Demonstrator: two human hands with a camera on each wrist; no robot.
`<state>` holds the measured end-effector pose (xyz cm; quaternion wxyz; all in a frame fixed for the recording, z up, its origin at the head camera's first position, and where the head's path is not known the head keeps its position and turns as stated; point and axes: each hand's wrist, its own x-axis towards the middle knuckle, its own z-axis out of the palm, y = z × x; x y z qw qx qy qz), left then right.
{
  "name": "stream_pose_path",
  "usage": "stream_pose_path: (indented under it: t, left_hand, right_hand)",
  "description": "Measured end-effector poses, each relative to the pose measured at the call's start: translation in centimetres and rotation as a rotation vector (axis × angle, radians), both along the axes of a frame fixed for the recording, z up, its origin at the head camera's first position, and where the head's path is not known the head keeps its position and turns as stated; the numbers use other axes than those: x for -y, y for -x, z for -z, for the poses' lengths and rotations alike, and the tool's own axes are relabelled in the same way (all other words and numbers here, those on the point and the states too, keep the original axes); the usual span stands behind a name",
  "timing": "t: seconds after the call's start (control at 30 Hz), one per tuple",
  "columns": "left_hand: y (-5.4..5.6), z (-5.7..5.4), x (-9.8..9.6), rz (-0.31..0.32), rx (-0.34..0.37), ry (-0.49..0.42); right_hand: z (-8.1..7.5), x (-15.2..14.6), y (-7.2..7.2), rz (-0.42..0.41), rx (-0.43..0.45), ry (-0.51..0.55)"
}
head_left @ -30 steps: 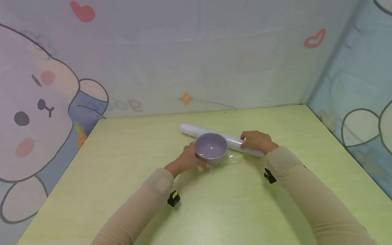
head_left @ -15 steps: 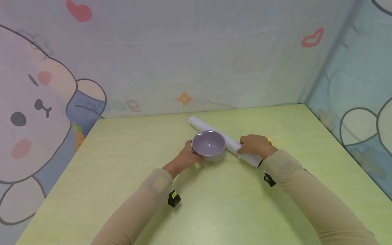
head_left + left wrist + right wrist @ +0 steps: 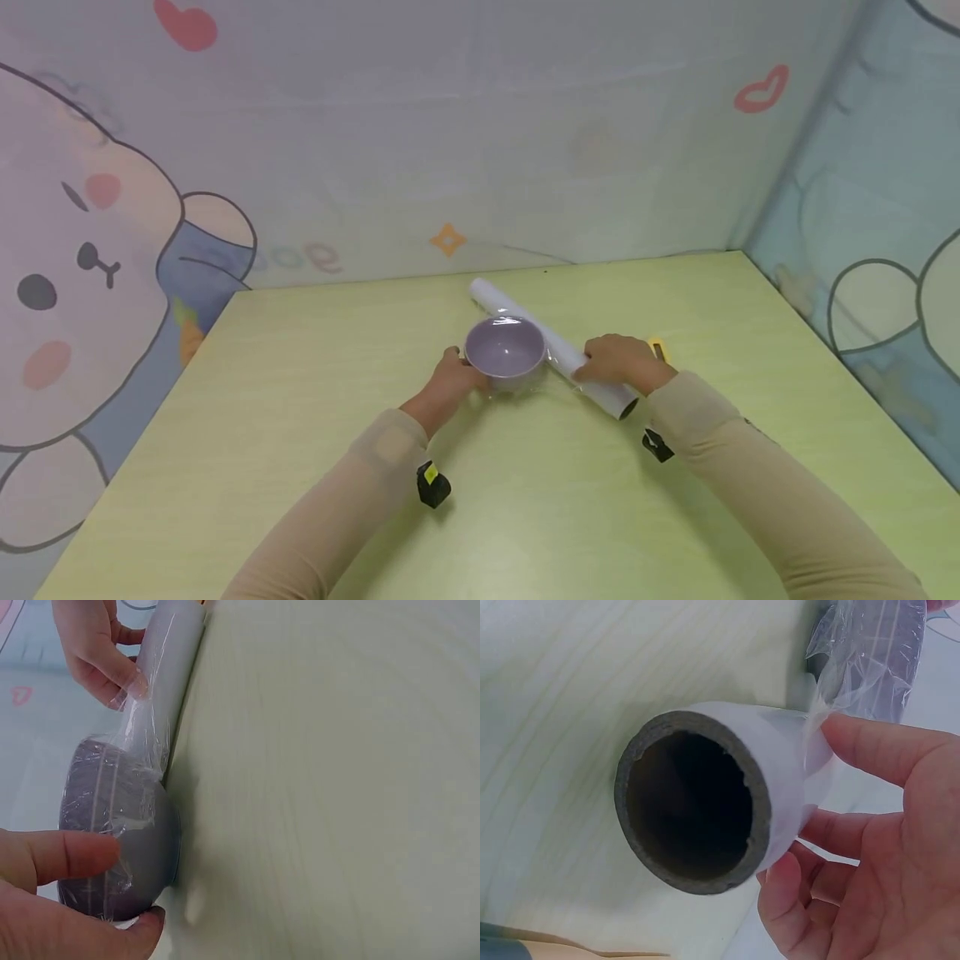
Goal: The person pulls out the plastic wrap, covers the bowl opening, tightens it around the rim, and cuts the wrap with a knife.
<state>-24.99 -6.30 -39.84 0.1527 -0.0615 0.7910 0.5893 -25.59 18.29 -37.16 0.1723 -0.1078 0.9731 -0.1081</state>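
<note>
A purple bowl (image 3: 506,348) sits near the middle of the table, clear plastic film over its top and clinging to its side. My left hand (image 3: 450,382) grips the bowl from the left; in the left wrist view its thumb (image 3: 86,853) lies against the film-covered side. Behind and right of the bowl, a white roll of plastic wrap (image 3: 561,352) lies slantwise, its hollow cardboard core (image 3: 694,802) visible in the right wrist view. My right hand (image 3: 618,360) holds the roll near its closer end, thumb and fingers around it. Film (image 3: 154,727) stretches between roll and bowl.
A yellow tool with a dark part (image 3: 658,349), partly hidden behind my right hand, lies on the light yellow-green table (image 3: 337,350). Behind the table hangs a wall cloth (image 3: 570,167) with cartoon prints.
The roll has turned, its near end swinging towards me and its far end away. The bowl has shifted slightly left with my left hand. The yellow tool has come into sight.
</note>
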Motion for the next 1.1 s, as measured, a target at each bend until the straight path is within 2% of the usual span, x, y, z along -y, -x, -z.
stream_pose_path:
  t: [0.2,0.4,0.53,0.7,0.8,0.93,1.03,1.1]
  left_hand:
    - [-0.19,-0.17,-0.36,-0.014,-0.026,0.024]
    - [-0.07,0.29,-0.63,-0.04,-0.029,-0.026]
    - [-0.05,0.47,-0.89,-0.033,-0.039,-0.02]
    - [-0.07,0.46,-0.93,-0.044,-0.042,0.056]
    - [-0.13,0.34,-0.69,-0.025,-0.038,0.034]
    - [-0.13,0.32,-0.49,0.053,-0.084,-0.059]
    - [-0.2,0.43,-0.69,0.078,-0.129,-0.049]
    - [-0.34,0.46,-0.94,0.059,-0.136,-0.019]
  right_hand:
    - [0.17,-0.12,-0.02,0.003,-0.011,0.005]
    - [0.31,-0.13,-0.17,0.011,-0.016,0.01]
    - [0.27,-0.1,-0.32,0.014,-0.017,0.018]
    - [0.11,0.02,-0.6,0.015,-0.023,0.021]
    - [0.03,0.0,-0.65,0.022,-0.017,0.031]
    - [0.09,-0.08,-0.64,0.041,0.005,0.052]
    - [0.22,-0.05,-0.65,0.055,0.015,0.07]
    - [0.3,0.0,-0.64,0.059,0.018,0.085]
